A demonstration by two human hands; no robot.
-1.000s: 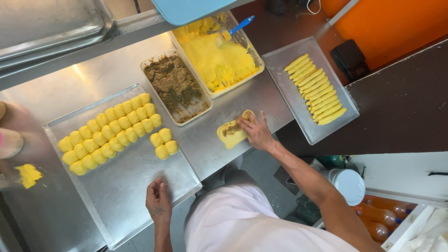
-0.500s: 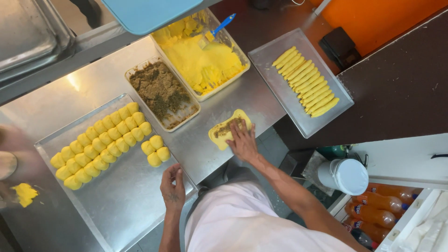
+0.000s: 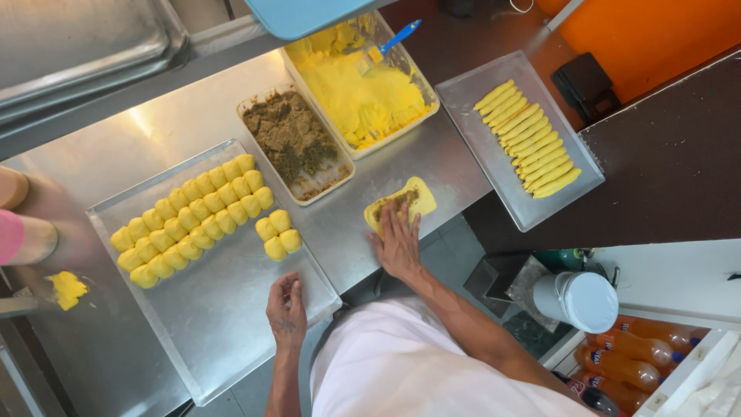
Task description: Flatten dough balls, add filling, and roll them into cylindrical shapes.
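Yellow dough balls [image 3: 193, 216] fill the left tray [image 3: 208, 324]. At its six o'clock edge the left hand [image 3: 286, 309] rests, fingers loosely curled, holding nothing. Further right, the right hand [image 3: 399, 243] lies flat, fingers spread, pressing a dough sheet [image 3: 401, 203] with brown filling. At two o'clock, rolls [image 3: 527, 139] line another tray [image 3: 478, 100].

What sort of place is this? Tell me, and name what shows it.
Probably a small food-preparation kitchen or snack stall: a stainless steel worktop, a metal tray of yellow dough balls, a clear tub of brown filling, and the right hand pressing a flattened yellow dough piece.
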